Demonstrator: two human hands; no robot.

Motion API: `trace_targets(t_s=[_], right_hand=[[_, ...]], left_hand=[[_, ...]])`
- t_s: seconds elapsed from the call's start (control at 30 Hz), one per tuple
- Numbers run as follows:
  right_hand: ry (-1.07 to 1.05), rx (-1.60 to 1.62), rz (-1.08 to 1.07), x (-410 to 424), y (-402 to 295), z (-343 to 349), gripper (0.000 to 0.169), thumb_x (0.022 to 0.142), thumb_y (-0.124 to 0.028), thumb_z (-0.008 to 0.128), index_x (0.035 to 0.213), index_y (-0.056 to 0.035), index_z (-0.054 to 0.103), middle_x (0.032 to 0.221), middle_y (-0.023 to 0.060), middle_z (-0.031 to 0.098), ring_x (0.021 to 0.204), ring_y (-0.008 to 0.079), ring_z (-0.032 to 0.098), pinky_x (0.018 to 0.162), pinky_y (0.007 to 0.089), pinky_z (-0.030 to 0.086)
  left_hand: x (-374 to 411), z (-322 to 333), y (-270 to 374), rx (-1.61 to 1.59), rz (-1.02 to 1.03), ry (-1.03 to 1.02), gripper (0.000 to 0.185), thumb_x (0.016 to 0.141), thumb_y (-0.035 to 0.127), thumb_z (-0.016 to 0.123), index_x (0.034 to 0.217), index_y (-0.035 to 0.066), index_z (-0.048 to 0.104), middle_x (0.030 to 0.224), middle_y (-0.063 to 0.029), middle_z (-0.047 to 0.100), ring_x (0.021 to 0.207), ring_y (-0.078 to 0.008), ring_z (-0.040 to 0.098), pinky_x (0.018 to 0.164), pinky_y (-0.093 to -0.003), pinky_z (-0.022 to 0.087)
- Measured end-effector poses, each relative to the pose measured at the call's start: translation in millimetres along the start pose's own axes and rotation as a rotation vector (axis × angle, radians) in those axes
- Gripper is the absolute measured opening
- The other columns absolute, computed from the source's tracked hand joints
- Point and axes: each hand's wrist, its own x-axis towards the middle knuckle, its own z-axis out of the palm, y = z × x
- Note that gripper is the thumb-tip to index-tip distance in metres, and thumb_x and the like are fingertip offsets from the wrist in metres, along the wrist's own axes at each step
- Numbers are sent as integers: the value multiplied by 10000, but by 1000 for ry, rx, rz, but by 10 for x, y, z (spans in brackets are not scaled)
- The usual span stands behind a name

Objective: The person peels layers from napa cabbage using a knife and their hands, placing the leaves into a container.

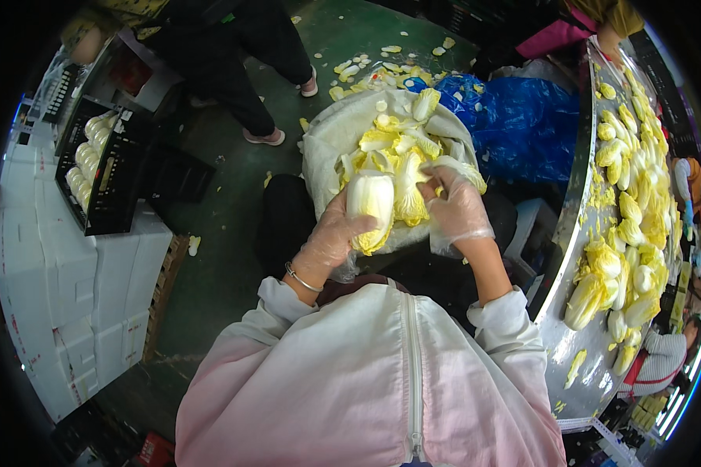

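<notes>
A small napa cabbage [371, 204] with a white base and yellow leaf tips lies in my left hand [332, 230], which wears a clear plastic glove. Close to its right, my right hand [457, 204], gloved the same way, has bent fingers at the edge of some leaves; whether it grips one I cannot tell. Both hands are over a large round container lined with whitish cloth [327, 140]. Loose yellow and white cabbage leaves [410, 181] fill its middle.
Many napa cabbages [604, 262] lie on a metal table [566, 344] at right. Blue plastic sheeting [526, 128] is beyond the container. Leaf scraps [350, 70] litter the green floor. At left, a black crate [108, 175] of wrapped produce rests above white foam boxes [70, 280]. Several people are nearby.
</notes>
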Motion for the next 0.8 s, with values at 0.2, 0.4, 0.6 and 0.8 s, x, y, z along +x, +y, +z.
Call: trace_targets(t_s=[0.2,0.4,0.6,0.8], right_hand=[[-119,-473,-431,-216,-202,-39,145,811,-111,675,949,-102,715,757,160,670,733,365,672,676,442,534],[-164,-480,-428,-257,-286,-95,167,828,-100,670,985,-98,726,761,167,681,723,352,680,679,438,540],[-117,-472,-422,-285,-297,-81,213,822,-78,667,1025,-84,731,760,186,681,708,365,679,673,437,546],[-33,-496,-430,-271,-273,-46,146,797,-96,642,941,-69,648,723,160,675,672,351,687,626,458,547]], left_hand=[[11,18,143,512,137,27,701,737,253,886,1300,-18,568,1173,-67,655,1060,-140,610,954,-300,490],[-4,-8,194,692,198,32,641,733,246,888,1229,-21,582,1118,-73,675,1020,-133,625,929,-302,501],[-37,55,226,709,209,34,646,716,231,897,1228,-6,581,1107,-70,673,1016,-137,626,928,-305,500],[-68,72,217,730,242,37,678,696,229,914,1242,3,581,1122,-74,671,1024,-141,626,935,-311,500]])
